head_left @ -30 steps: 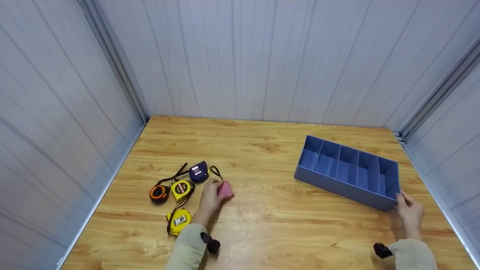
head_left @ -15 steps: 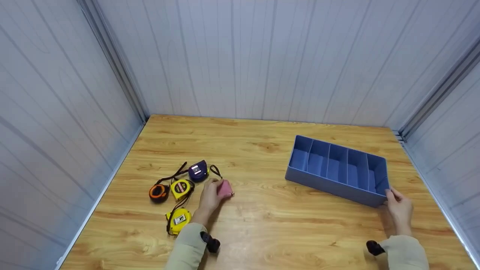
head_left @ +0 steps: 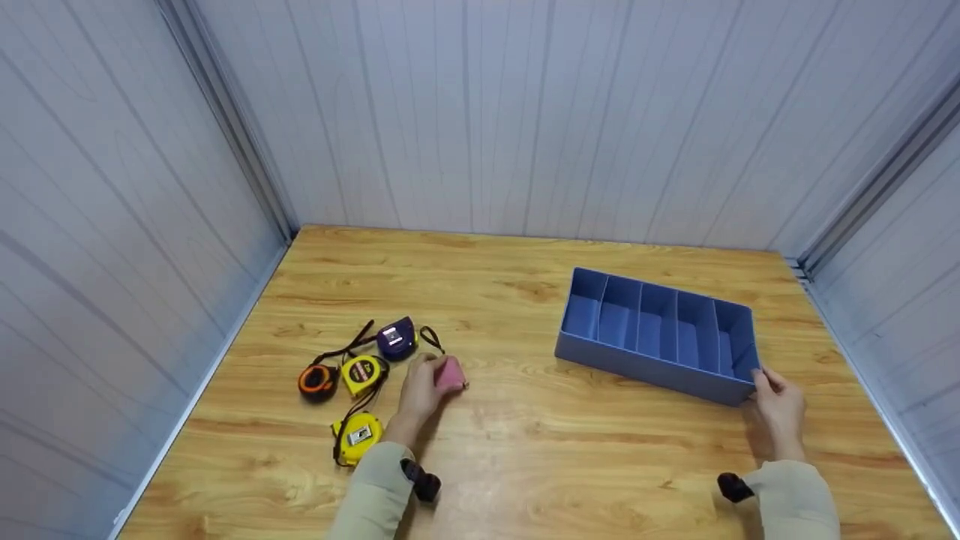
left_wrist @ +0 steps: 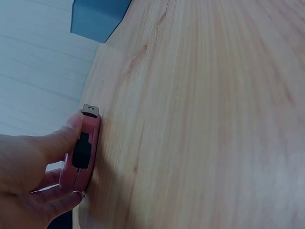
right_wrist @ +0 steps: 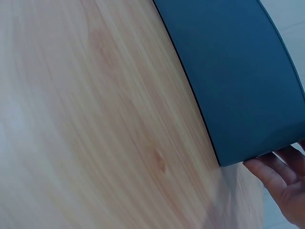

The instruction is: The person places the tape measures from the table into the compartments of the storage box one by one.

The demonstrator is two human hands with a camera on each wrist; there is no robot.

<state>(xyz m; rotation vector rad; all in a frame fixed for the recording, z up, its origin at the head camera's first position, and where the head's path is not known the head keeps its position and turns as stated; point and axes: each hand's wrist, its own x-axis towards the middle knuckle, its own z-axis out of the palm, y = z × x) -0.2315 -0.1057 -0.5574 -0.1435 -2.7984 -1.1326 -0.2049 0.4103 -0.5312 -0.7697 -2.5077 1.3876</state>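
Note:
My left hand (head_left: 420,386) pinches a small pink tape measure (head_left: 451,375) on the wooden table. In the left wrist view the thumb and fingers hold this tape measure (left_wrist: 84,155) on edge, its metal hook end pointing away. On the right, my right hand (head_left: 780,405) grips the near right corner of a blue divided box (head_left: 652,367), which has several compartments with nothing in them. The right wrist view has the box's long side wall (right_wrist: 238,81), with the fingers (right_wrist: 269,174) at its end; the thumb is not clear there.
Left of the left hand lie a dark blue tape measure (head_left: 396,339), an orange and black one (head_left: 318,382), a yellow one (head_left: 361,373) and another yellow one (head_left: 358,437), with black straps. Pale panel walls (head_left: 480,120) border the wooden table (head_left: 525,465).
The blue box has slid left across the table, with my right hand moving along at its corner. My left hand and the pink tape measure have stayed in place.

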